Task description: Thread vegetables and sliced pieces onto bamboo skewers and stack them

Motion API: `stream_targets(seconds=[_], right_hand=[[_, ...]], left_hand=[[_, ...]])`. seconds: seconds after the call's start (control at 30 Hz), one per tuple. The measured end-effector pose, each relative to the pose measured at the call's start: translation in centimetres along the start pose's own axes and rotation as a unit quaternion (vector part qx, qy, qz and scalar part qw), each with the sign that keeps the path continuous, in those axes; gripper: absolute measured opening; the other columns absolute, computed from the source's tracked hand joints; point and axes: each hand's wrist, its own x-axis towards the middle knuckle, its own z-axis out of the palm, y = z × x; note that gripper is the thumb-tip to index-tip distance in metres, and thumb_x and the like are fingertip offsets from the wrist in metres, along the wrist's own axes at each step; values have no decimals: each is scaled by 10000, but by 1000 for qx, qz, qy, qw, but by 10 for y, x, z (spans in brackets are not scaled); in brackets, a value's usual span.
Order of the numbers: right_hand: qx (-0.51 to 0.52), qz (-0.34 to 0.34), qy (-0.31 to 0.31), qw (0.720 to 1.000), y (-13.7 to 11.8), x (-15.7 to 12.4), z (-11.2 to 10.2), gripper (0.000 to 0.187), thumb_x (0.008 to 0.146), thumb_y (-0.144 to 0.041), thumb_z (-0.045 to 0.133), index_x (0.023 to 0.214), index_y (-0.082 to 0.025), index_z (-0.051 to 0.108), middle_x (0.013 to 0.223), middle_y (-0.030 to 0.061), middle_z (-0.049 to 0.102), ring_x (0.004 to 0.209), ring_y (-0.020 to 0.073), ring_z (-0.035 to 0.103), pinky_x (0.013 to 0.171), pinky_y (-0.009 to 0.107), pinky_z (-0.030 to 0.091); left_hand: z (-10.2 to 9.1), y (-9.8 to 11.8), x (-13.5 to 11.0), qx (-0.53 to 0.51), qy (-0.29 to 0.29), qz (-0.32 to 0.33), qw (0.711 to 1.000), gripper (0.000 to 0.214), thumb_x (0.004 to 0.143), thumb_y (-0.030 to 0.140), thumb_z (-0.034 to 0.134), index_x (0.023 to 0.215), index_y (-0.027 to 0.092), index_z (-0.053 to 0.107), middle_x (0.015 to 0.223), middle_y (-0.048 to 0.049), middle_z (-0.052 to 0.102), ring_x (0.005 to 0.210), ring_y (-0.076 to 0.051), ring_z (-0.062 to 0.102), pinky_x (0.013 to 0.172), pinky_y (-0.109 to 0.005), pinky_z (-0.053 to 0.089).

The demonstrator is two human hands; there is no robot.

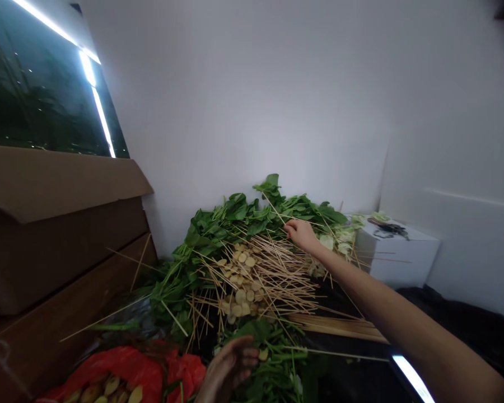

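My right hand (301,234) is closed on a thin wooden skewer (273,207), which slants up and left with green leaves (269,183) at its far end. It is above a pile of skewered vegetables. Below it, many skewers (277,260) lie crossed over one another, with pale round potato slices (242,294) threaded on several of them. Down at the front, my left hand (231,366) is open with its fingers loosely curved, holding nothing I can see. Loose leafy greens (273,336) lie right beside its fingers.
A red plastic bag (121,361) with potato pieces sits at the front left. A cardboard box (54,224) stands on the left. More leafy skewers (218,221) line the white wall. To the right are a white box (399,254) with scissors on top and a lit phone (411,378).
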Motion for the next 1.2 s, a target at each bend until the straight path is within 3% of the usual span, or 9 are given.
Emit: stream_targets(seconds=[0.17, 0.33, 0.47, 0.53, 0.63, 0.77, 0.87, 1.0, 1.2], right_hand=[[-65, -31, 5, 997, -2, 10, 4, 248, 934, -347, 563, 1078, -153, 621, 1065, 60, 644, 914, 180, 629, 813, 381, 523], [-90, -44, 40, 994, 7, -31, -21, 291, 973, -277, 439, 1008, -128, 687, 1044, 138, 674, 979, 220, 601, 835, 320, 427], [-85, -60, 0, 995, 24, -95, -47, 258, 948, -280, 479, 979, -167, 709, 989, 77, 700, 931, 194, 603, 814, 286, 406], [-74, -64, -22, 995, 31, -135, -57, 234, 937, -272, 495, 950, -176, 708, 929, 55, 702, 866, 177, 613, 772, 270, 418], [-20, -82, -34, 996, 41, -203, -65, 227, 935, -274, 497, 905, -174, 699, 876, 55, 693, 817, 171, 621, 742, 270, 439], [13, -7, -92, 996, 49, -280, -56, 193, 927, -243, 494, 932, -200, 682, 894, 49, 690, 820, 178, 626, 735, 282, 462], [37, 38, -147, 988, 47, -314, -38, 191, 924, -208, 489, 929, -201, 679, 898, 41, 678, 828, 170, 628, 733, 271, 464], [28, 29, -215, 976, 35, -323, -17, 205, 935, -187, 482, 940, -194, 687, 896, 39, 667, 839, 166, 628, 750, 263, 454], [-8, -28, -247, 969, 6, -301, 9, 172, 944, -232, 507, 932, -198, 675, 937, 32, 660, 920, 158, 602, 825, 246, 433]], left_hand=[[2, 6, -6, 12, 2, 12, 1000, 352, 546, 426, 844, 839, 242, 780, 813, -97, 746, 828, -276, 682, 721, -338, 486], [21, 14, -27, 55, 41, 72, 995, 303, 704, 424, 742, 927, 220, 770, 919, -99, 751, 916, -282, 674, 811, -337, 494], [31, 18, -29, 102, 14, 63, 993, 355, 752, 389, 712, 1043, 188, 737, 1006, -114, 741, 993, -268, 656, 864, -321, 487], [33, 18, -26, 112, 33, 72, 990, 370, 724, 398, 734, 1022, 178, 742, 972, -110, 746, 946, -253, 669, 821, -296, 501], [34, 17, -25, 124, 4, 58, 991, 376, 745, 387, 724, 1050, 168, 732, 1014, -120, 738, 967, -246, 663, 838, -297, 501], [36, 18, -27, 134, -2, 72, 988, 342, 770, 359, 712, 1057, 174, 728, 1004, -103, 742, 967, -214, 661, 839, -261, 496], [37, 21, -28, 118, 7, 84, 989, 334, 756, 344, 727, 1039, 167, 733, 982, -95, 745, 930, -192, 666, 824, -243, 502], [39, 32, -27, 37, 27, 92, 995, 334, 721, 364, 744, 971, 143, 745, 894, -78, 742, 843, -165, 662, 758, -228, 527], [53, 57, -29, -31, 34, 105, 993, 309, 704, 340, 737, 925, 125, 743, 837, -62, 719, 797, -152, 647, 705, -230, 547]])
